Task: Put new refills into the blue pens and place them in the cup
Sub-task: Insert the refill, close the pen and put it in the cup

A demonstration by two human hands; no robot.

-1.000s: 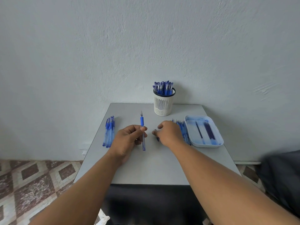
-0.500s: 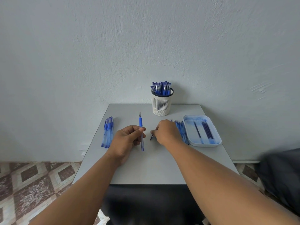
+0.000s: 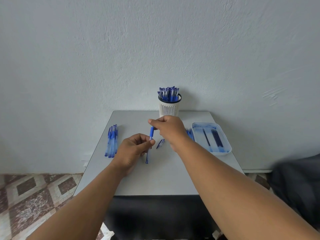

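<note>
- The left hand [image 3: 133,149] grips the clear barrel of a pen [image 3: 149,144], held upright above the middle of the worktop [image 3: 155,179].
- The right hand [image 3: 170,129] pinches the pen's top end.
- A cap [image 3: 160,143] lies just beside the pen.
- The cup [image 3: 169,105], full of pens, stands at the far edge.
- A bundle of pens [image 3: 112,141] lies near the left edge; the tray [image 3: 223,153] with refills [image 3: 216,140] sits at the right edge.

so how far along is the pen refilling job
Done: the cup is packed with capped pens. In hand: left hand holds a pen while right hand pinches its tip end; its cap lies on the table. Left: a pile of pens and refills in the tray.
</note>
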